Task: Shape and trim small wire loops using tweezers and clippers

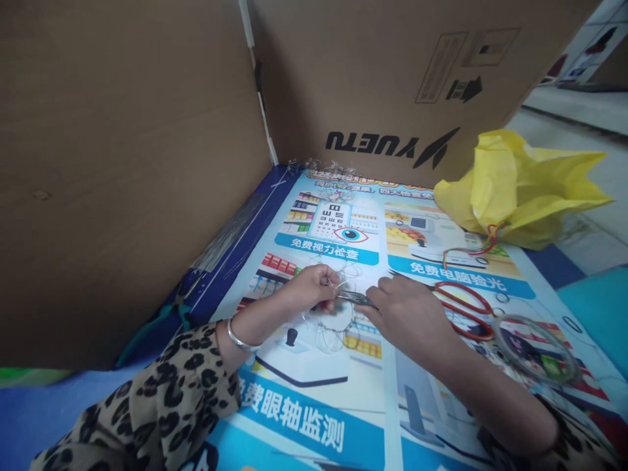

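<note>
My left hand (316, 288) is closed, its thumb and fingers pinching a thin wire piece bent into loops like petals (336, 337), which spreads below and above the fingers. In my right hand (405, 304) is a pair of pliers (357, 297), the fingers wrapped round the handles. The jaws point left and meet the wire beside my left fingertips. Whether they clamp it I cannot tell. Just right of my right hand lie scissors with red handles (466, 307), partly hidden by that hand.
Tall cardboard panels (147, 131) stand left and behind. A yellow bag (515, 190) with coloured cords sits at the right, near a coil of wire (537, 347). Straight wires (230, 232) lie along the left panel, above teal-handled pliers (152, 330). More looped wire (333, 170) lies at the back.
</note>
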A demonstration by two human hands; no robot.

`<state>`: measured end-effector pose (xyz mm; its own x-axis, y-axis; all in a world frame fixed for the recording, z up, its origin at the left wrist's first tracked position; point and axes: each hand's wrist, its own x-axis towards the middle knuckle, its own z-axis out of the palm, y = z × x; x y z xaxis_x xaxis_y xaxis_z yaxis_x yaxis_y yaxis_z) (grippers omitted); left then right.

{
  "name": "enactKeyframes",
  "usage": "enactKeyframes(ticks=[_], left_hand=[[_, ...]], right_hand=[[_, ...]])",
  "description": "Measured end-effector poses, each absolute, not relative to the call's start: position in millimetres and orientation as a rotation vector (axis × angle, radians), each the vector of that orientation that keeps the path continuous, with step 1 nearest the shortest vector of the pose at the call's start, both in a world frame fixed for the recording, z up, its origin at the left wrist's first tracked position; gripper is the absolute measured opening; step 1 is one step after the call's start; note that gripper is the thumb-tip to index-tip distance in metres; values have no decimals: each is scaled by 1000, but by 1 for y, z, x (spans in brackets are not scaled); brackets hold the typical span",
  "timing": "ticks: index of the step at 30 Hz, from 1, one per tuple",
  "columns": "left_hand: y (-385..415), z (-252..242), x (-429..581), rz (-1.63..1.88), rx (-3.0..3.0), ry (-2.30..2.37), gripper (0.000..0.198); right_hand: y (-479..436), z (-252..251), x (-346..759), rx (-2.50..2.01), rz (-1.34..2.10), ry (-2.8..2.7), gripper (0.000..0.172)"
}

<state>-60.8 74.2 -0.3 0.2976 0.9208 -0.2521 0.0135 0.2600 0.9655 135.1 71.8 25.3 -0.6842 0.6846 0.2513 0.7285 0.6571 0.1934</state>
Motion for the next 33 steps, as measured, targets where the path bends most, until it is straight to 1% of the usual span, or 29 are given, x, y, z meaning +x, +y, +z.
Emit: enactKeyframes(ticks=[5, 15, 20, 33], left_hand=[[74, 1, -61, 801, 1115, 1074, 15], [75, -1, -64, 808, 1059, 1020, 18], [75, -2, -66, 799, 1059, 1026, 17], [75, 2, -64, 808, 1035, 1054, 16]], right_hand=[[72, 25, 136, -1157, -397, -2737, 31], [73, 22, 137, -1129, -381, -2750, 30], [74, 19, 137, -1124, -365, -2751, 30], [73, 14, 139, -1140, -400, -2752, 27]])
